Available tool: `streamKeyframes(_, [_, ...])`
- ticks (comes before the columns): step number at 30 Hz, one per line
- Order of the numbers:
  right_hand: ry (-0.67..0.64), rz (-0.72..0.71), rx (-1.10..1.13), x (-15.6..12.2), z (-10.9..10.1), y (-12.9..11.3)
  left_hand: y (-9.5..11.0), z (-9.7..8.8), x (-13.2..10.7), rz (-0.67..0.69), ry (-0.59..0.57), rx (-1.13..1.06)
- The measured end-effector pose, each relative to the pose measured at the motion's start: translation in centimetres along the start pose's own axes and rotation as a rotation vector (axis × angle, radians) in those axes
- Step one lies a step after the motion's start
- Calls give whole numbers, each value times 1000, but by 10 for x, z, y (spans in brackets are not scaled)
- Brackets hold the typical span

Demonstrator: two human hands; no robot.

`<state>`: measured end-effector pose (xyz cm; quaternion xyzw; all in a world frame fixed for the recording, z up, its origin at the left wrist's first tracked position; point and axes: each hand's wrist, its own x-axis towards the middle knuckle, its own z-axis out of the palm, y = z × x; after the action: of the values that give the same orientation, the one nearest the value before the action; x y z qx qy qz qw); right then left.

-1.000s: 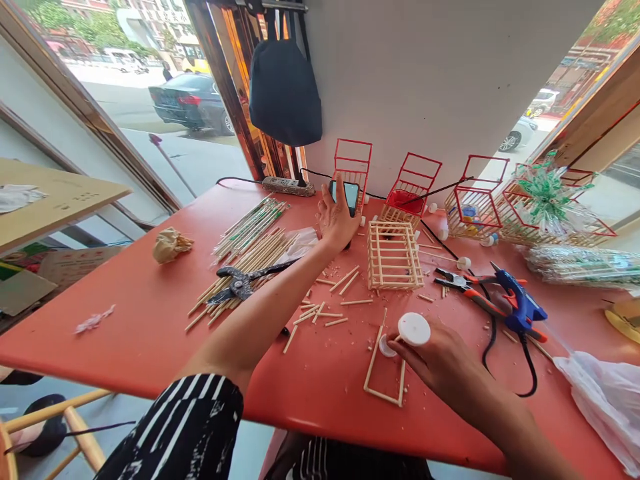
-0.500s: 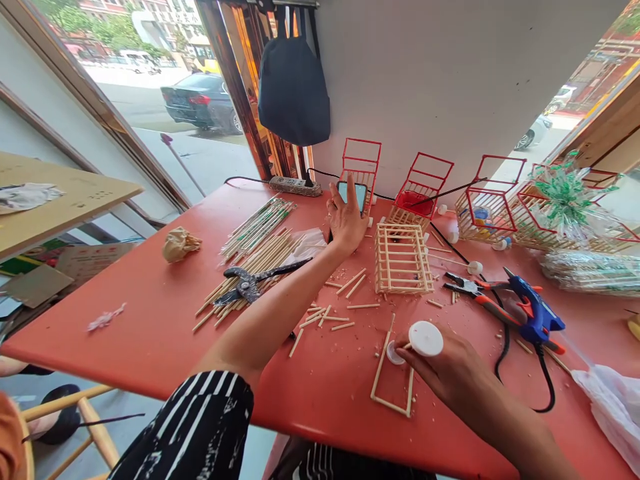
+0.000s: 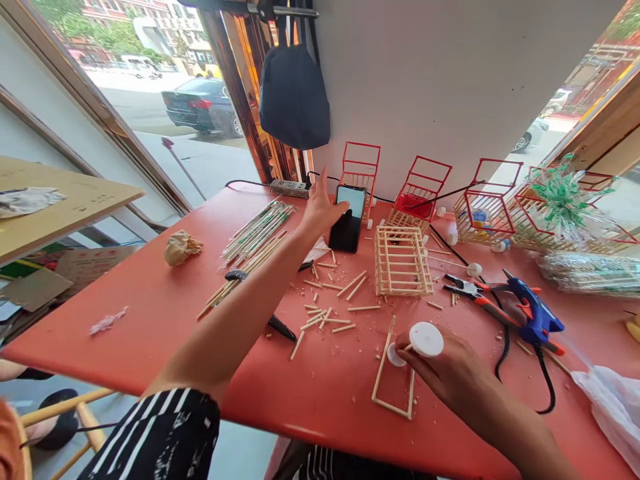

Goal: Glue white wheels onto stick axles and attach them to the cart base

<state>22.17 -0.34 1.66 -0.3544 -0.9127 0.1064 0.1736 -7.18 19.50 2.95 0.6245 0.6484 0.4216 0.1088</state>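
Observation:
My left hand (image 3: 323, 205) reaches over the table with its fingers spread, beside a phone (image 3: 349, 220) with a lit screen; the thumb overlaps the screen's left edge. My right hand (image 3: 440, 357) pinches a small wooden stick with white round discs at its ends, the upper disc (image 3: 427, 339) facing me. Under that hand lies a U-shaped frame of thin sticks (image 3: 391, 407). Behind it stands a small cage-like body of wooden sticks (image 3: 403, 260). Short cut sticks (image 3: 320, 317) are scattered between my hands.
Pliers (image 3: 465, 287) and a blue hot glue gun (image 3: 537, 313) with its cord lie at right. Bundled sticks (image 3: 257, 230) and black-handled cutters (image 3: 283, 328) lie around my left forearm. Several little carts with red frames (image 3: 420, 190) line the wall. A crumpled brown ball (image 3: 183, 248) sits at left.
My left hand has drawn left off the phone, uncovering most of it. My right hand stays where it was, with the stick and discs still in its fingers.

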Motion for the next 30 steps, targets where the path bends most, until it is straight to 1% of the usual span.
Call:
streamKeyframes(1, [4,6,5,0,0,0,-6,-8,1,2,-40,-13])
streamKeyframes(3, [9,29,8,1,1,1,-14,-22,-2,102,-151,-22])
streamKeyframes(5, [5,47,6,1,1,1,-18,-30,-7,171,-256,18])
streamKeyframes(7, [2,53,-2,1,1,1,-21,-32,-13,203,-322,101])
streamKeyframes(9, [0,56,-9,0,1,1,-22,-30,-16,247,-357,203])
streamKeyframes(12, [-5,69,-5,-1,1,1,-19,-26,-14,332,-394,319])
streamKeyframes(15, [-3,78,12,-2,1,1,-13,-25,-9,360,-426,367])
streamKeyframes(17, [-9,69,19,-1,0,1,-8,-24,-6,347,-404,349])
streamKeyframes(18, [-13,64,20,-1,0,1,-6,-23,-5,321,-364,315])
streamKeyframes(20, [-18,55,19,-1,0,2,-1,-17,-6,224,-248,211])
streamKeyframes(22, [-20,43,17,-2,2,4,2,-8,-8,104,-140,105])
streamKeyframes(23, [-22,35,16,-3,3,5,5,-2,-10,61,-110,73])
streamKeyframes(25, [-26,27,17,-4,4,6,10,9,-14,33,-52,63])
streamKeyframes(28, [-25,36,18,-5,5,6,21,23,-19,15,-19,68])
streamKeyframes(30, [-18,37,13,-4,4,5,29,30,-21,-8,-14,67])
